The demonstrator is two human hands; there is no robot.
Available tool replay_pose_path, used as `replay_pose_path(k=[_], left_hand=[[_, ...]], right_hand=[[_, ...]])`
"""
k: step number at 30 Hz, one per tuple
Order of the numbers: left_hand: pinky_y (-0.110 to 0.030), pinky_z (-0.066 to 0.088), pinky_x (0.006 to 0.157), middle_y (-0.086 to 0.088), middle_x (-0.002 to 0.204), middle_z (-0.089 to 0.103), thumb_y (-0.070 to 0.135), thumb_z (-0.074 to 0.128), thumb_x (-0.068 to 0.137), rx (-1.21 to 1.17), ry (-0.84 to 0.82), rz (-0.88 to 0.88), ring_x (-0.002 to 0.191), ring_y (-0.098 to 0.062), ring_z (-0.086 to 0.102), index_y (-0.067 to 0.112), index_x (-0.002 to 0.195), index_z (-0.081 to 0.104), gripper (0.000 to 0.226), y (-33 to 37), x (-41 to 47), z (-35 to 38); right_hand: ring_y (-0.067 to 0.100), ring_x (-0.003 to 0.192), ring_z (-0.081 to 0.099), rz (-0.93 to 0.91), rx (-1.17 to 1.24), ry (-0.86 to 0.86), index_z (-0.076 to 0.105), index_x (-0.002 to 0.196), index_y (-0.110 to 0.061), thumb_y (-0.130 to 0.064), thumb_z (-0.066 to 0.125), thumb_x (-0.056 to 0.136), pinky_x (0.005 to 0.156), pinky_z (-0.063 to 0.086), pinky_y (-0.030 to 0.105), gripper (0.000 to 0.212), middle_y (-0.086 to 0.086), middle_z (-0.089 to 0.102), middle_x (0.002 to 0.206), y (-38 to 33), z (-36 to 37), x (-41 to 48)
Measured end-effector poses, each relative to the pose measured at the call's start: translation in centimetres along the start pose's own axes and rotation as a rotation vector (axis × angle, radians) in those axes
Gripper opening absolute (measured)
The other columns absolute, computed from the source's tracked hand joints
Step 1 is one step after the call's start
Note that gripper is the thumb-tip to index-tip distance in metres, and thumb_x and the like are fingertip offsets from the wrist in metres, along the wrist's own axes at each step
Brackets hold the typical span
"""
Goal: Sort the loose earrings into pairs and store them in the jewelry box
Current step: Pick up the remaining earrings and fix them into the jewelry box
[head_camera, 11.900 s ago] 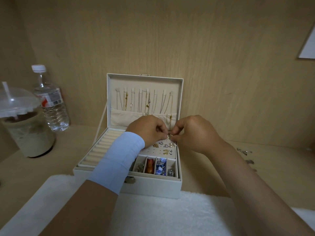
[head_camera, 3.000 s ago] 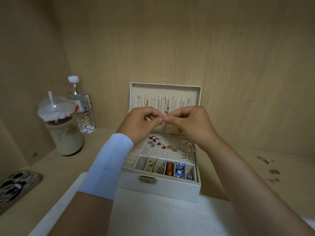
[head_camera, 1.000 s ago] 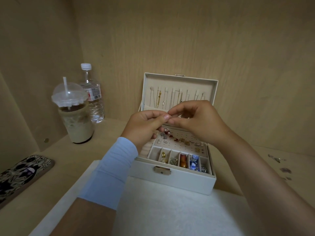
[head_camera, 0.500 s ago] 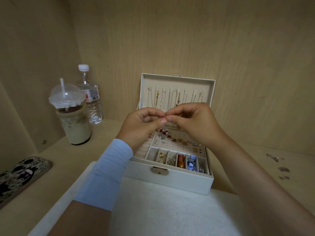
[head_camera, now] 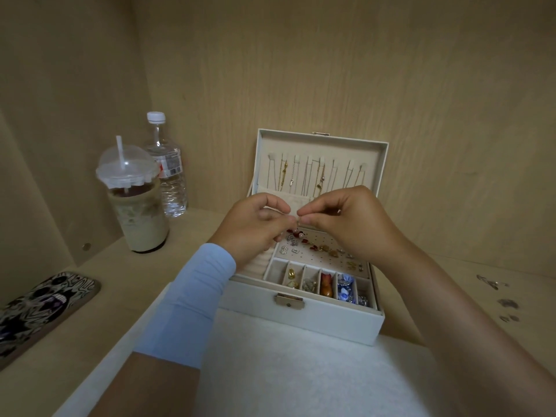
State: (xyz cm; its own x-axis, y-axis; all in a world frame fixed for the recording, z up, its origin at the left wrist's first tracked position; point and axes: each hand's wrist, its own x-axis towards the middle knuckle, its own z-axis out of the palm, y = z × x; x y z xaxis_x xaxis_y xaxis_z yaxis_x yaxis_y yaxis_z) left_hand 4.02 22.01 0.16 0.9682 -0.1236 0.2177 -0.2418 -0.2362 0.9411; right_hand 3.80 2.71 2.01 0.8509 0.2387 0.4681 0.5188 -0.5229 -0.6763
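Head view puts the grip dead centre for me. The left hand and the right hand meet fingertip to fingertip, each with thumb and forefinger pinched on one tiny pale earring held between them. The other fingers are curled in. The piece is too small for me to make out its shape, or to say which hand bears more of it.

The pinch sits in the air above the back of the open jewelry box, not touching it. Right under the hands I see the perforated panel with stored studs set in it, red, silver and gold, some of them hidden by the right hand. Nearer me, a row of narrow compartments holds gold, silver, orange-brown and blue-and-white pieces. The lid stands upright with necklaces hanging inside it.

A light blue sleeve covers the left forearm. The box rests on the far edge of a white towel, which lies on a wooden shelf. To the right, well apart from the box, a few loose earrings lie on the wood. To the left stands an iced drink with a domed lid and straw, and a water bottle just behind it. A patterned phone case lies at the left edge.
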Motion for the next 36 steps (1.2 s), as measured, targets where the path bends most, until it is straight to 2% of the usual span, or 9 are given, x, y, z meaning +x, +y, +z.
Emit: replay_pose_path(k=[3, 5, 8, 16, 21, 25, 27, 30, 36], left_hand=[[-0.023, 0.049, 0.077, 0.019, 0.08, 0.067, 0.023, 0.071, 0.085, 0.537, 0.01, 0.157, 0.071, 0.004, 0.057, 0.034, 0.083, 0.069, 0.012, -1.0, 0.0, -0.7], [-0.026, 0.05, 0.083, 0.023, 0.084, 0.064, 0.025, 0.069, 0.086, 0.626, -0.036, 0.151, 0.078, 0.002, 0.056, 0.039, 0.085, 0.07, 0.015, -1.1, -0.2, -1.1], [-0.034, 0.05, 0.092, 0.017, 0.095, 0.066, 0.029, 0.068, 0.085, 0.703, -0.087, 0.128, 0.095, -0.007, 0.057, 0.044, 0.082, 0.069, 0.016, -0.9, -0.2, -1.3], [-0.028, 0.049, 0.091, 0.018, 0.093, 0.066, 0.029, 0.067, 0.087, 0.742, -0.146, 0.067, 0.094, -0.005, 0.059, 0.035, 0.091, 0.075, 0.011, -0.9, -0.2, -1.3], [-0.021, 0.045, 0.082, 0.017, 0.091, 0.064, 0.027, 0.067, 0.088, 0.724, -0.129, 0.083, 0.088, -0.004, 0.057, 0.034, 0.096, 0.075, 0.013, -0.9, -0.4, -1.3], [-0.012, 0.039, 0.068, 0.018, 0.088, 0.065, 0.021, 0.065, 0.088, 0.675, -0.121, 0.115, 0.076, 0.002, 0.055, 0.033, 0.093, 0.074, 0.017, -0.9, -0.4, -1.0], [-0.015, 0.043, 0.07, 0.017, 0.088, 0.067, 0.024, 0.066, 0.086, 0.672, -0.119, 0.13, 0.077, 0.002, 0.056, 0.033, 0.088, 0.075, 0.013, -0.8, -0.5, -0.6], [-0.027, 0.053, 0.08, 0.016, 0.088, 0.068, 0.034, 0.071, 0.081, 0.714, -0.099, 0.15, 0.086, -0.004, 0.06, 0.032, 0.081, 0.075, 0.004, -0.7, -0.6, 0.2], [-0.036, 0.054, 0.084, 0.018, 0.085, 0.066, 0.041, 0.075, 0.077, 0.745, -0.091, 0.155, 0.091, -0.006, 0.057, 0.035, 0.077, 0.076, 0.005, -0.8, -0.5, 0.4]], right_hand=[[-0.003, 0.08, 0.067, -0.008, -0.339, -0.135, 0.08, 0.087, -0.034, -0.033, 0.08, 0.083, 0.082, 0.058, 0.033, 0.005, -0.019, 0.075, 0.083, 0.0, 0.7, -0.3], [-0.002, 0.082, 0.065, -0.032, -0.499, -0.199, 0.08, 0.089, -0.035, -0.038, 0.077, 0.084, 0.081, 0.057, 0.033, 0.006, -0.021, 0.075, 0.088, -0.2, 1.4, -0.6], [0.0, 0.081, 0.065, -0.072, -0.585, -0.199, 0.079, 0.09, -0.035, -0.041, 0.075, 0.086, 0.078, 0.055, 0.029, 0.008, -0.021, 0.075, 0.091, -0.4, 2.0, -0.7], [0.002, 0.081, 0.064, -0.088, -0.648, -0.173, 0.076, 0.085, -0.033, -0.04, 0.072, 0.087, 0.075, 0.055, 0.03, 0.008, -0.018, 0.073, 0.088, -0.3, 2.4, -0.9], [0.002, 0.084, 0.062, -0.051, -0.539, -0.304, 0.076, 0.083, -0.035, -0.043, 0.068, 0.087, 0.08, 0.055, 0.038, 0.013, -0.019, 0.066, 0.089, -0.1, 1.8, -0.7], [0.001, 0.089, 0.058, 0.008, -0.444, -0.21, 0.076, 0.091, -0.035, -0.039, 0.063, 0.092, 0.082, 0.051, 0.034, 0.013, -0.018, 0.064, 0.096, 0.3, 1.0, -0.5], [0.004, 0.091, 0.059, 0.0, -0.528, -0.173, 0.076, 0.096, -0.036, -0.038, 0.064, 0.092, 0.079, 0.051, 0.032, 0.013, -0.016, 0.064, 0.099, 0.5, 1.0, -0.5], [0.006, 0.09, 0.059, -0.007, -0.583, -0.173, 0.077, 0.093, -0.036, -0.039, 0.066, 0.09, 0.076, 0.052, 0.032, 0.012, -0.015, 0.064, 0.095, 0.7, 1.5, -0.7], [0.007, 0.09, 0.057, -0.049, -0.578, -0.21, 0.077, 0.094, -0.036, -0.039, 0.071, 0.088, 0.078, 0.053, 0.037, 0.009, -0.013, 0.061, 0.095, 0.7, 1.7, -0.6]])
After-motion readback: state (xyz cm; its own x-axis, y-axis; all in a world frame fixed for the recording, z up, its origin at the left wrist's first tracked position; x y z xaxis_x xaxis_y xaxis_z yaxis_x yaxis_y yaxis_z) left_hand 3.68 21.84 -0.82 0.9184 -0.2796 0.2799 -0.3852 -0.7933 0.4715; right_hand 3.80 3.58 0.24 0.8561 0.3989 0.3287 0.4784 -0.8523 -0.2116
